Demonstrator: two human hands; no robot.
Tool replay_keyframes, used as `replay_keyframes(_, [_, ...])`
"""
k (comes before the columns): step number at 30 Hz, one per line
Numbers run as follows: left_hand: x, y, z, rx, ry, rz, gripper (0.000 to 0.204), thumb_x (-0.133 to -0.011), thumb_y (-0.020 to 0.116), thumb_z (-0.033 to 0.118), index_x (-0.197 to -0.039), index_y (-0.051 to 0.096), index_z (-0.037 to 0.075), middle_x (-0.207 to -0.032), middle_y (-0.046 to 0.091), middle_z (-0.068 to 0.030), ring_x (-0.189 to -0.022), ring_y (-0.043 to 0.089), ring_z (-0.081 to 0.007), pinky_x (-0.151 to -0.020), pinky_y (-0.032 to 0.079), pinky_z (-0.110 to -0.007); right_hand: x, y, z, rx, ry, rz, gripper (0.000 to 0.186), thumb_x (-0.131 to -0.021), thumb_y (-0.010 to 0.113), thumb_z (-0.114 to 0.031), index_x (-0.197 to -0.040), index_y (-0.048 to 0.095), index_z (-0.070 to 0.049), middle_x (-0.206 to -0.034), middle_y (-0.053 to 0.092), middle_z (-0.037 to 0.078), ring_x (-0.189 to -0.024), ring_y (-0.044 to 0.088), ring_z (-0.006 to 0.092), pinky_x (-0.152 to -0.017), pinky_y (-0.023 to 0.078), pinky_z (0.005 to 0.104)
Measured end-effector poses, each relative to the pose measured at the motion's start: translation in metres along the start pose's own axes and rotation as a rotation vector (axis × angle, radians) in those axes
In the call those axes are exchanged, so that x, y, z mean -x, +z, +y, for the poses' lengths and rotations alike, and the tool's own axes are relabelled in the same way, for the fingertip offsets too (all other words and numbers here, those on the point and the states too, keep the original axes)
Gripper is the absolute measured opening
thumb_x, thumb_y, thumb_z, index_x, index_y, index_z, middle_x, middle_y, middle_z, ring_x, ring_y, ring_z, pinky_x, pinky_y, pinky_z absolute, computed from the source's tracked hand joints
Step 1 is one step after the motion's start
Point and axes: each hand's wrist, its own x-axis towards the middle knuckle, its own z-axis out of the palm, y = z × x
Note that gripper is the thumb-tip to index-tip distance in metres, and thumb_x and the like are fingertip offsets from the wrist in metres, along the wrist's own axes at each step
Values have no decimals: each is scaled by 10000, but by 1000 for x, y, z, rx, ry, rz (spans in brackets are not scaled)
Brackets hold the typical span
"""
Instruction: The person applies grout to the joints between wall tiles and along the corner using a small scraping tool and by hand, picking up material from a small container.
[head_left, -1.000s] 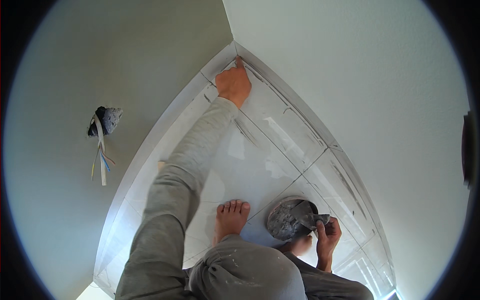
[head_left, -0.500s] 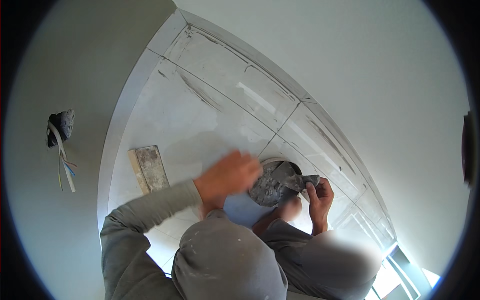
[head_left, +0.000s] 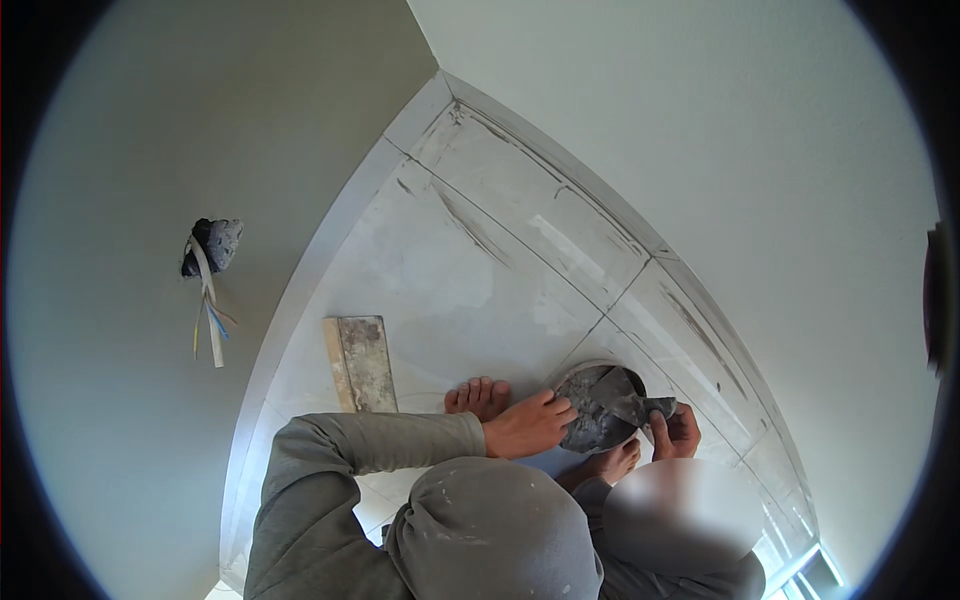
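Knees: your grey trousers, bent, left knee (head_left: 500, 530) foremost and pale-specked; a blurred patch hides much of the right.
Left sleeve: grey-green (head_left: 400, 440), the elbow bent out to your left, the forearm crossing toward the bowl.
Left hand: yours (head_left: 530, 425), fingers curled, tips at the bowl's left edge; whether they pinch anything, you cannot tell from here.
Right hand: yours (head_left: 676, 433), thumb and fingers closed on the end of a flat grey tool (head_left: 627, 407).
Tool: blade end inside the bowl, held end past its right rim.
Bowl: round, dark-walled (head_left: 630, 378), on or just above the floor between your hands; holds lumpy grey paste (head_left: 590, 428).
Feet: bare; left foot (head_left: 480, 396) beyond your left wrist, right foot (head_left: 614, 460) just below the bowl.
Block: rectangular, stained face, pale side (head_left: 365, 365), lying beyond your left forearm.
Floor: pale glossy tiles (head_left: 430, 270), dark joints, grey streaks.
Wall cavity: rough-edged (head_left: 225, 240), left wall, wires (head_left: 207, 285) hanging out.
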Motion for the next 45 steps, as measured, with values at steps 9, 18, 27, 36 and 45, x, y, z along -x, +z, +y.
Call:
replay_keyframes(9, [-4, 4, 4, 43, -65, 16, 69, -782, 651, 214, -734, 665, 168, -965, 564, 45, -991, 506, -138, -797, 379, -309, 0, 0, -4, 6, -5, 3, 184, -962, 709, -82, -1086, 630, 28, -955, 720, 66, -856, 638, 98, -801, 500, 250])
replay_keyframes(18, [-1, -59, -98, 179, -551, 194, 363, -827, 698, 250, -1123, 594, 68, -1055, 575, -104, -1006, 546, -295, -830, 435, -454, 0, -1, -2, 18, -15, 4, 168, -962, 694, -54, -1088, 621, 29, -957, 719, 71, -858, 636, 97, -805, 502, 253])
replay_keyframes(27, [15, -91, -337, -819, -852, 133, 556, -898, 555, 113, -1449, 528, 53, -1137, 589, -41, -1069, 524, -204, -899, 399, -337, -4, 2, -1, 28, -7, -25, 173, -962, 695, -59, -1092, 625, 31, -964, 722, 73, -862, 642, 102, -810, 500, 250])
replay_keyframes(36, [2, -87, -349, -1116, -946, -88, 515, -945, 496, 190, -1455, 545, 137, -1156, 548, 26, -1113, 449, -150, -942, 323, -321, -4, 4, -3, 21, 44, -10, 110, -966, 672, -25, -1059, 630, 16, -955, 718, 58, -865, 637, 98, -804, 498, 252])
replay_keyframes(45, [20, -107, -343, -951, -836, -150, 550, -912, 556, 139, -1458, 524, 78, -1003, 706, -37, -1001, 632, -191, -882, 451, -345, 0, -1, 1, 25, 43, -8, 118, -966, 669, -26, -1068, 626, 17, -962, 717, 61, -878, 640, 103, -819, 505, 259])
